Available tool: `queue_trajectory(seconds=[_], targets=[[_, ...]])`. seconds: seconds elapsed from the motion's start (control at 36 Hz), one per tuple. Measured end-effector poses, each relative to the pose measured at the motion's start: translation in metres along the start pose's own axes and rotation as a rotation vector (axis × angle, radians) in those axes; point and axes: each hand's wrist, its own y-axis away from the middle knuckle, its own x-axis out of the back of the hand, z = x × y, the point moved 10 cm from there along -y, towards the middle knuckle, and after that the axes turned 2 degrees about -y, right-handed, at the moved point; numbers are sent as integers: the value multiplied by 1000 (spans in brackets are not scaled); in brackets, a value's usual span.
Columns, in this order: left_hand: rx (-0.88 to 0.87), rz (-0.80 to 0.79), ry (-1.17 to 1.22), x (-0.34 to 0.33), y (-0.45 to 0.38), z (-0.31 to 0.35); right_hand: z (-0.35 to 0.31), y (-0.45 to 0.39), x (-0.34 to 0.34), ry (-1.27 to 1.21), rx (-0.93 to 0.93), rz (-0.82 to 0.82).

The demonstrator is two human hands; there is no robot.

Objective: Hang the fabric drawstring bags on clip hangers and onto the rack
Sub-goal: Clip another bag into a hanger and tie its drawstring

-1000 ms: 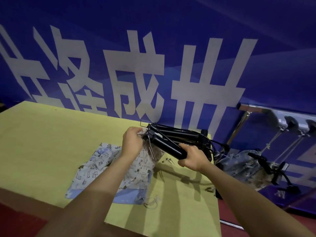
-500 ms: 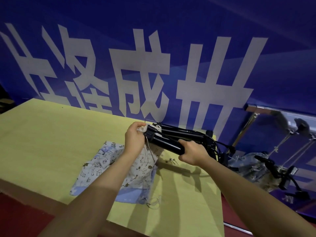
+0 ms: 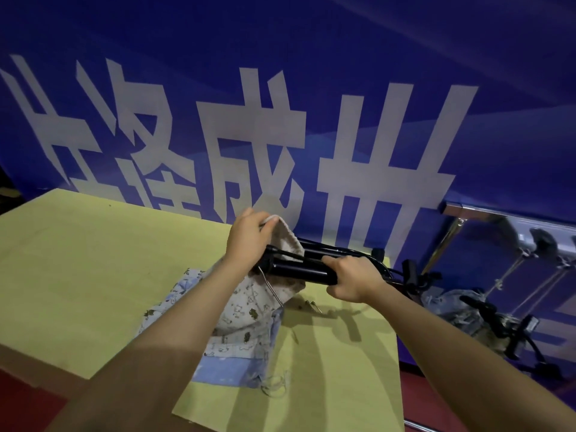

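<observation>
My left hand [image 3: 249, 238] pinches the top corner of a cream patterned drawstring bag [image 3: 249, 302] and lifts it off the yellow table [image 3: 93, 275]. My right hand [image 3: 352, 280] grips the bar of a black clip hanger [image 3: 299, 271] held level above the table, with the bag's upper edge at its left end. The bag's lower part still lies on a pile of pale blue patterned bags [image 3: 174, 294]. More black hangers [image 3: 343, 252] lie behind my right hand.
A chrome rack [image 3: 511, 219] stands at the right with bags on black hangers [image 3: 461, 307] hanging from it. A blue banner with large white characters [image 3: 280, 135] runs behind the table. Loose drawstring cord [image 3: 276, 383] lies near the table's front edge. Red floor shows below.
My left hand has lifted the bag's corner higher, up past the hanger's left end. My right hand has kept its grip on the hanger bar.
</observation>
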Motion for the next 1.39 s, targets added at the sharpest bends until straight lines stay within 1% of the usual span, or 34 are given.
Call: queue_trajectory(seconds=[0.08, 0.17, 0.28, 0.39, 0.47, 0.58, 0.64, 0.67, 0.75, 0.81, 0.86, 0.94, 1.03, 1.11, 1.19, 1.28, 1.33, 1.39], targets=[[-70, -50, -67, -9, 8, 5, 10, -2, 6, -60, -57, 16], [-102, -39, -36, -9, 19, 3, 16, -2, 1, -58, -104, -25], [-124, -88, 0, -16, 33, -1, 20, 0, -11, -71, -153, -71], [-180, -135, 54, -25, 43, 6, 9, -4, -20, -66, -153, -108], [-210, -158, 41, -34, 47, 11, -4, -10, -21, -50, -131, -106], [-165, -187, -23, -42, 52, 6, -19, -16, -16, 40, -62, -68], [-138, -238, -55, -47, 56, 2, -24, -17, -13, 61, -29, -41], [-139, -263, -107, -50, 58, 0, -27, -18, -11, 73, -10, -24], [-225, -314, -367, -57, 62, -1, -35, -20, -1, 98, 58, 63], [-253, -334, -499, -61, 61, -2, -40, -21, 5, 120, 102, 107], [-272, -309, -599, -62, 57, 0, -44, -22, 9, 145, 145, 144], [-332, -229, -702, -58, 47, 12, -46, -24, 16, 222, 204, 208], [-372, -213, -723, -56, 35, 24, -47, -20, 29, 259, 227, 311], [-383, -230, -740, -55, 26, 28, -50, -14, 44, 298, 250, 476], [-332, -183, -701, -45, 19, 27, -47, -7, 57, 306, 227, 638], [-250, -135, -635, -34, 12, 22, -48, 4, 66, 220, 240, 791], [-200, -85, -567, -27, 9, 19, -53, 9, 67, 204, 256, 834], [-138, -43, -468, -18, 5, 15, -58, 7, 59, 181, 256, 782]])
